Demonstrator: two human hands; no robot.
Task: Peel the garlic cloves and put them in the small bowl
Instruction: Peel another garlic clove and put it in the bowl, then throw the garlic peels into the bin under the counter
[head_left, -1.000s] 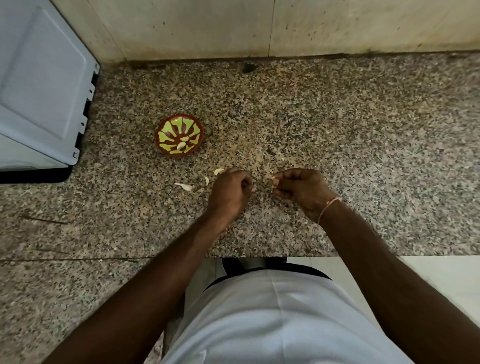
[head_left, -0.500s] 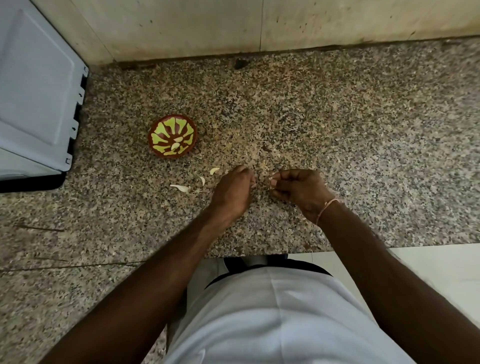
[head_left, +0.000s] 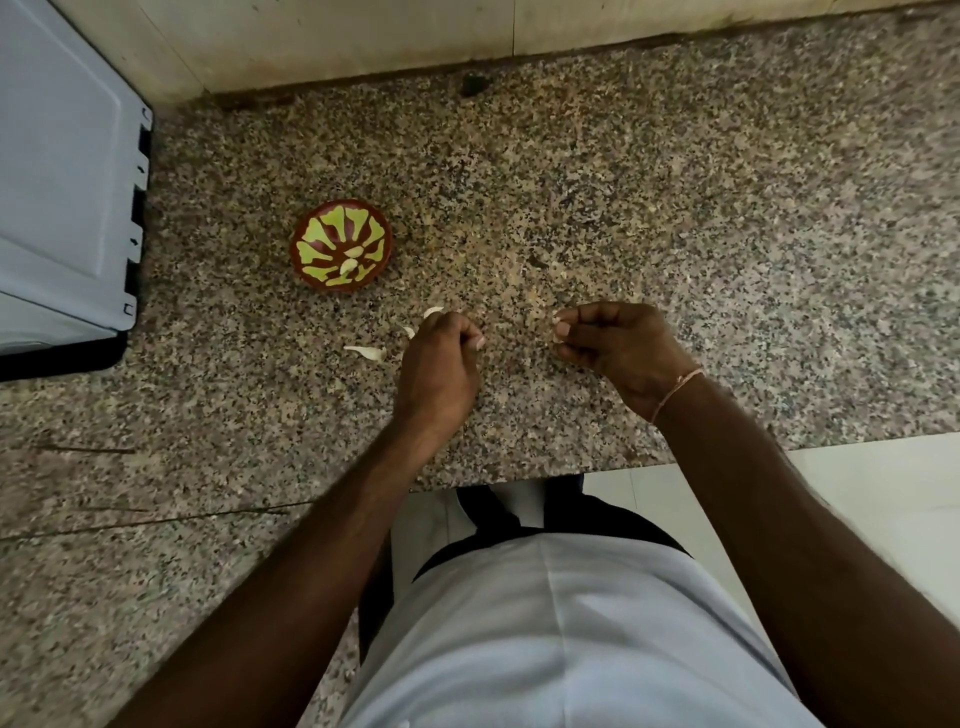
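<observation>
On the table (head_left: 675, 208), the small bowl (head_left: 340, 244) holds two peeled cloves. Loose garlic pieces (head_left: 366, 352) lie just beside the left hand (head_left: 439, 358), curled; whether it holds anything, I cannot tell. The right hand (head_left: 618, 345) pinches a clove (head_left: 557, 335): best strip skin completely first.

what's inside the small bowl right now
Two pale peeled garlic cloves lie near the middle of the small bowl, on its green-and-brown pattern. Nothing covers the bowl, and both hands are off to its right, so the whole inside shows.
</observation>
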